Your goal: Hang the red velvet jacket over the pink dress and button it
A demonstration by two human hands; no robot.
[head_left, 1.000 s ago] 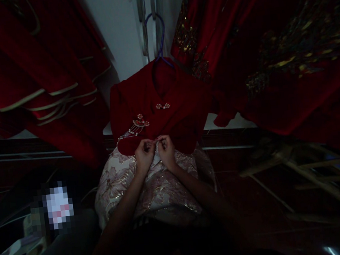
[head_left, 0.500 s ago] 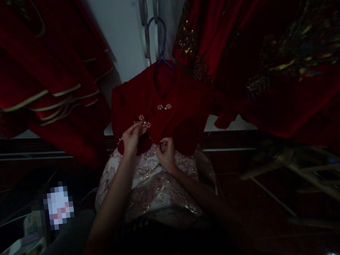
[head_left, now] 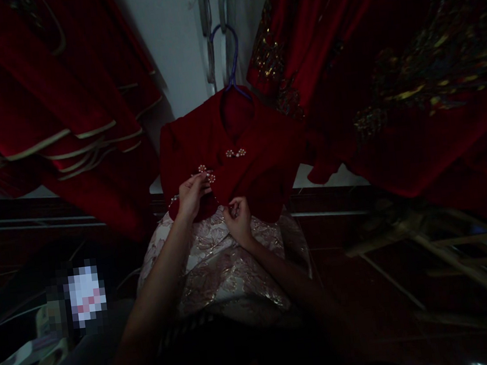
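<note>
A short red jacket hangs from a purple hanger in front of me, its lower part resting over pale floral brocade cloth. My left hand pinches the jacket's front, its fingertips against a beaded flower fastener. Just above those fingers sits another beaded flower. With curled fingers my right hand grips the jacket near its lower front edge; whether something small is also in it I cannot tell. A closed pair of beaded flowers lies higher, near the neckline.
Red garments with pale piping hang on the left. On the right hangs a red garment with gold embroidery, above a wooden frame. A power strip with cords and a blurred-out bright patch are at lower left.
My left hand has shifted slightly to the right against the beaded fastener. My right hand has stayed nearly still on the jacket.
</note>
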